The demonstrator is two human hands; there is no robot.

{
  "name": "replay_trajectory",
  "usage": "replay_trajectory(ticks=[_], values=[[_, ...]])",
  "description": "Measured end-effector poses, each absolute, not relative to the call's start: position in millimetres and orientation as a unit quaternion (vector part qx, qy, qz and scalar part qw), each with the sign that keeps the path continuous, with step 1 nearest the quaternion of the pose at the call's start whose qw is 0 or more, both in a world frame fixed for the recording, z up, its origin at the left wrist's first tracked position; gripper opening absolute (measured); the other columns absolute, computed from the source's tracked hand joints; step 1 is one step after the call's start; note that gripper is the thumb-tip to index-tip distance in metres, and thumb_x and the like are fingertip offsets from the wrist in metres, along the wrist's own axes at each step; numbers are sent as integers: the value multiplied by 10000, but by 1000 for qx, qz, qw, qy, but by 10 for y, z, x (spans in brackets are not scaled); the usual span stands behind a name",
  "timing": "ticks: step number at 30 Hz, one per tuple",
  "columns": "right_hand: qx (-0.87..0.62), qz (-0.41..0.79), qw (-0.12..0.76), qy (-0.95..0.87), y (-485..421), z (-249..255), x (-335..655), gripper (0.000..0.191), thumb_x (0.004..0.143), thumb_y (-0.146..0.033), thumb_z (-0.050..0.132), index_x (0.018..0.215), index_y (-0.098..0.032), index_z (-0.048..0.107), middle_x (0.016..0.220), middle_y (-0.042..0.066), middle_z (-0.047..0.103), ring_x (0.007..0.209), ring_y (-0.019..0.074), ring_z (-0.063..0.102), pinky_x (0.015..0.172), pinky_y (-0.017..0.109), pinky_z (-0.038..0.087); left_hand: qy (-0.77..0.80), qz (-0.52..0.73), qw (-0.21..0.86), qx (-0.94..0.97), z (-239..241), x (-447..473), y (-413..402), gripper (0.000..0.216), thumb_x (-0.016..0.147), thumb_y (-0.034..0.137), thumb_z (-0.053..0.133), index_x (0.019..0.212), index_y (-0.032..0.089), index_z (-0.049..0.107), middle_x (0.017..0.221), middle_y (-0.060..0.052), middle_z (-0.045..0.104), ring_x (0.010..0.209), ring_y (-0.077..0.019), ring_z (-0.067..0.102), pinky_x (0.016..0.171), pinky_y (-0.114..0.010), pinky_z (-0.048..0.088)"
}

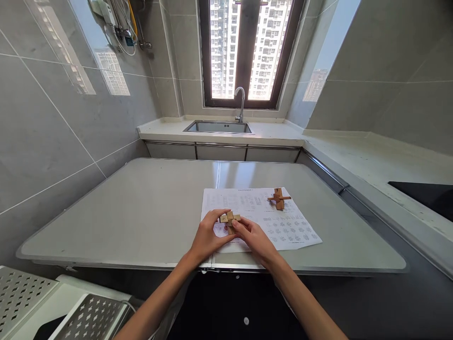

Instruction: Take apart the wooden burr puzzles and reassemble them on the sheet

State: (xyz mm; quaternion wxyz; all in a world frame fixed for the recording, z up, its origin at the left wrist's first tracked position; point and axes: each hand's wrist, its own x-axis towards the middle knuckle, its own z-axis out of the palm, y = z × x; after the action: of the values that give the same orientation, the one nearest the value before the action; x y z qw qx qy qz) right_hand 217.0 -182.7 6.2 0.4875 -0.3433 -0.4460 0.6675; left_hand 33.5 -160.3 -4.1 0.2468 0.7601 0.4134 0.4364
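Between my two hands, over the lower left part of a printed sheet point(247, 208), is a light wooden interlocking block puzzle point(230, 217). My left hand point(208, 233) grips it from the left, with thumb below and forefinger along the top. From the right, my right hand point(253, 236) holds the same puzzle, its thumb pressed on the front. The fingers behind the puzzle are partly hidden. A second, reddish-brown wooden puzzle point(279, 199) of crossed pieces lies on the sheet's upper right corner. Rows of small diagrams cover the paper.
The sheet lies on a pale folding table point(141, 208) with a seam down its middle. Beyond it are a counter with a sink point(219, 126) and a tap point(241, 104) under a window. A perforated metal rack point(94, 316) stands low at the left; a counter point(382, 156) runs along the right.
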Motion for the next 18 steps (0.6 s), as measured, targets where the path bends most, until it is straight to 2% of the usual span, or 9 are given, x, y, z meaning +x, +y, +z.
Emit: replay_trajectory(ticks=[4,6,8,13,18], values=[[-368,646,477,-468,-1821,28,2190,537,874,-608,771,1266,-247,710,1155,77,800,1199,311,693,1088,453,494,403,431,238,771,-34,340,-1604,601,790,383,902,1321,319,628,1303,-44,709,1182,-277,661,1011,-439,547],[-382,619,474,-496,-1810,-2,2212,587,922,-654,684,1358,-265,626,1107,71,807,1109,291,737,1047,468,522,408,431,238,769,-25,329,-1607,633,776,382,915,1332,317,620,1303,-43,710,1152,-270,667,983,-424,553],[-394,580,473,-534,-1798,-19,2238,588,951,-686,613,1369,-273,588,1071,62,807,1042,280,757,1002,467,543,414,431,239,765,-14,316,-1612,650,772,389,919,1342,315,614,1297,-43,711,1119,-262,671,966,-414,555],[-413,524,474,-575,-1770,-18,2278,441,928,-665,658,1052,-245,702,976,50,795,997,297,739,909,426,545,410,425,243,770,9,287,-1621,658,777,419,911,1352,319,608,1295,-37,700,1039,-239,668,960,-406,557],[-408,544,469,-564,-1742,-72,2293,452,929,-671,645,872,-229,722,954,45,785,980,284,733,883,402,581,378,414,238,793,22,288,-1617,615,822,395,880,1368,335,602,1287,-39,693,1099,-254,649,1020,-432,536]])
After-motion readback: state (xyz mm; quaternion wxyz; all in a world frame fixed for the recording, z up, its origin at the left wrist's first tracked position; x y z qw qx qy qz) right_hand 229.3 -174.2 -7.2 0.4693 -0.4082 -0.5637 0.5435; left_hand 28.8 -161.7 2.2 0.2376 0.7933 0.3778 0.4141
